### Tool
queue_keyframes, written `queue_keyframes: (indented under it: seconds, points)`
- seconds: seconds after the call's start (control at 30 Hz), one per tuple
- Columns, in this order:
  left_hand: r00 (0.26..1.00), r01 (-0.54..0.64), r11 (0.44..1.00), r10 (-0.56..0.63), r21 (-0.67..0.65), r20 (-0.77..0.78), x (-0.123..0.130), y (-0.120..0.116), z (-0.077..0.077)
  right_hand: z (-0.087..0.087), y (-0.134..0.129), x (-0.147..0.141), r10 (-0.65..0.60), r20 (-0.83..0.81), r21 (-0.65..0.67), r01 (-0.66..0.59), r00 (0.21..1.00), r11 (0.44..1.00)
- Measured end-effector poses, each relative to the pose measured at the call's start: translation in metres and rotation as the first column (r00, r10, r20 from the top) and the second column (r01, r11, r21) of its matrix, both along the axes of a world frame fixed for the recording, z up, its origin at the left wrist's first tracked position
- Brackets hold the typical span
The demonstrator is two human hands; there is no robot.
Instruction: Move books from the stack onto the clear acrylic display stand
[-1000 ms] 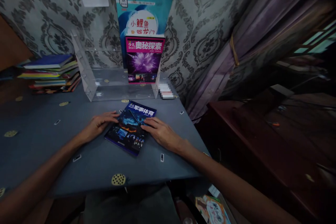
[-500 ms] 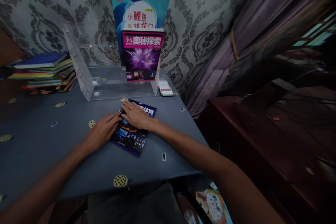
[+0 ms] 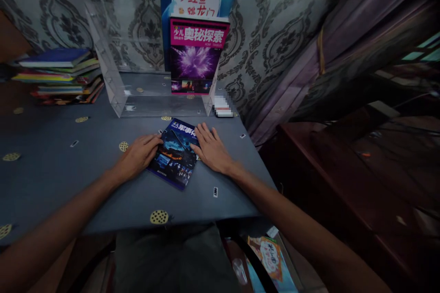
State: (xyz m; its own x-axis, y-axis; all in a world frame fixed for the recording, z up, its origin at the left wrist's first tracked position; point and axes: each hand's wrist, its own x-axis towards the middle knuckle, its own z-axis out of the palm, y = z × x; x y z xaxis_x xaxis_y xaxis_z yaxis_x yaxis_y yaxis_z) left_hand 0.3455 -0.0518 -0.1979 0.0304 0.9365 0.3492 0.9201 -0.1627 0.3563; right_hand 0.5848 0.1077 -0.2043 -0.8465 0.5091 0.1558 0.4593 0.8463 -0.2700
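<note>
touching blue book [image 3: 175, 156] lettered "少儿 军事", flat on table [image 3: 75, 169]: with left hand [image 3: 139, 153] at nine o'clock, fingers narrow, cannot tell grip; with right hand [image 3: 213, 150] at three, fingers wide. facing pink book [image 3: 195, 62], "奥秘探索", at twelve.

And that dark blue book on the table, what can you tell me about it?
The dark blue book is a thin, closed paperback, by its look, with a slightly shiny cover. White Chinese characters run across the top; below is a blue-black picture with an orange glow, then smaller pictures. It lies face up on the patterned tablecloth, its top turned rightward, before the clear stand. The left hand meets its left edge; the right hand covers its upper right corner.
</note>
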Motion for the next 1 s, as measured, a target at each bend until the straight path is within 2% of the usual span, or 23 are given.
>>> queue_keyframes:
  seconds: [0.27,0.37,0.47,0.57,0.7,0.77,0.9,1.0]
  points:
    - [1.000,0.020,1.000,-0.020,0.009,0.009,0.001,0.000,0.002,0.015,-0.085,0.007,0.200,0.091,0.030,-0.203,0.976,0.979]
    - [0.999,0.016,1.000,-0.016,0.019,0.032,0.001,0.000,0.003,0.019,-0.104,-0.001,0.275,0.122,0.020,-0.279,0.954,0.960]
    - [0.998,0.020,1.000,-0.021,0.018,0.063,0.000,0.000,0.004,0.021,-0.108,-0.012,0.326,0.121,0.000,-0.328,0.938,0.945]
    - [0.997,0.008,1.000,-0.008,0.005,0.075,-0.001,0.000,0.003,0.023,-0.099,-0.019,0.387,0.089,-0.095,-0.378,0.918,0.921]
    - [0.998,0.016,1.000,-0.015,-0.013,0.061,-0.003,-0.001,0.002,0.027,-0.071,-0.023,0.424,0.045,-0.265,-0.398,0.905,0.878]
    - [0.999,0.021,1.000,-0.020,-0.020,0.041,-0.003,-0.001,0.001,0.027,-0.052,-0.025,0.364,0.032,-0.280,-0.341,0.931,0.897]
    - [1.000,0.010,1.000,-0.011,-0.027,-0.020,-0.001,-0.001,0.002,0.020,-0.012,-0.025,0.136,-0.008,-0.192,-0.135,0.991,0.972]
    - [0.994,0.005,0.999,-0.010,-0.047,-0.106,-0.002,0.000,0.005,0.011,0.007,-0.021,0.062,-0.097,-0.144,-0.076,0.993,0.987]
